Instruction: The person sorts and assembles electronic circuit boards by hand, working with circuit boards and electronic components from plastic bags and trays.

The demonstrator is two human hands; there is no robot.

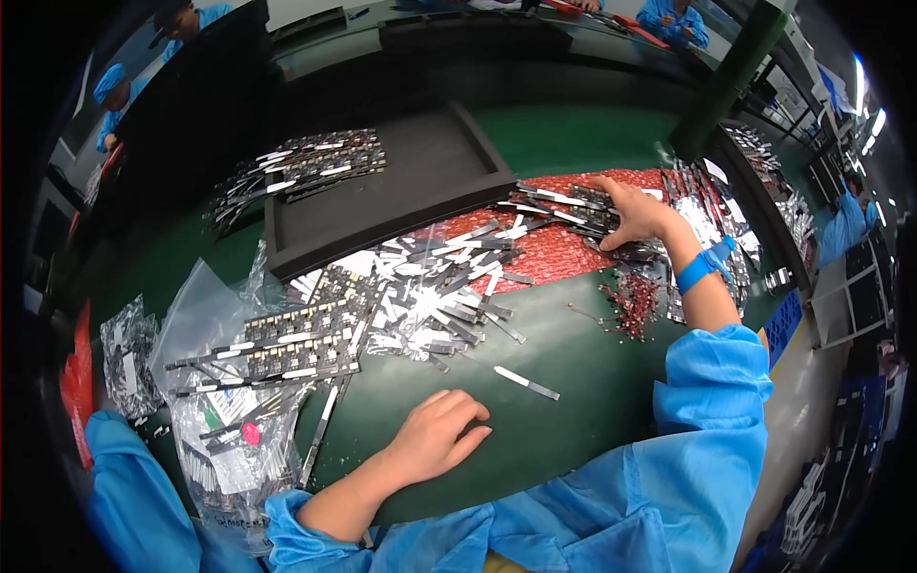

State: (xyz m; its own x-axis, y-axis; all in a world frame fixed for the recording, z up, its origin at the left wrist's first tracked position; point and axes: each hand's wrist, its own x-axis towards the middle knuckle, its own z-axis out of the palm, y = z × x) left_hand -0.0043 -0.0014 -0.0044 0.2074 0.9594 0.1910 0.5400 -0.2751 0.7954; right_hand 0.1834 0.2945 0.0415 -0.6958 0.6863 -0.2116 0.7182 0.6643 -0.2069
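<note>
My right hand point(633, 213) reaches far out and presses flat on a heap of thin black and silver strips point(559, 205) lying over a red speckled sheet point(559, 256). A blue band point(702, 266) wraps that wrist. My left hand point(437, 434) rests palm down on the green table point(573, 372), fingers loosely curled, holding nothing. A lone silver and black strip point(525, 383) lies just beyond it. A larger pile of strips point(435, 286) covers the middle of the table.
An empty black tray point(382, 186) sits behind the piles. Rows of dark boards lie at left point(287, 344) and far left point(306, 164). Clear plastic bags point(224, 449) hold more parts. Small red pieces point(633, 301) lie by my right forearm. Other people in blue work at the edges.
</note>
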